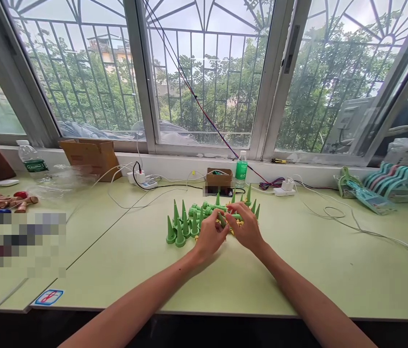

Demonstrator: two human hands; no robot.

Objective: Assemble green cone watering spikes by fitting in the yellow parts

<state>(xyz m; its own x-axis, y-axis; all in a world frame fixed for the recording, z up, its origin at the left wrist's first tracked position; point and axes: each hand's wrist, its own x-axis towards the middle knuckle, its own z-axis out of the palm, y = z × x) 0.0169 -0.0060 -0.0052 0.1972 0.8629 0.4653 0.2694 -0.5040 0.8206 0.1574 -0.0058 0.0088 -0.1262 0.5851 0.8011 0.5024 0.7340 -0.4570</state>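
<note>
Both my hands meet over a pile of green plastic cone-shaped spikes (204,211) in the middle of the pale green table (298,261). My left hand (209,236) is curled, its fingers pinching a green spike piece (221,220). My right hand (247,227) is also curled, its fingertips on the same green piece and on small yellowish parts under it. Several spikes stand upright (178,231) just left of my left hand, and others stand behind the pile (249,194).
A green bottle (241,170) and small brown box (218,177) stand behind the pile. White power strips and cables (142,181) run along the windowsill. A cardboard box (91,155) and water bottle (33,162) are at back left; teal plastic items (388,186) at back right.
</note>
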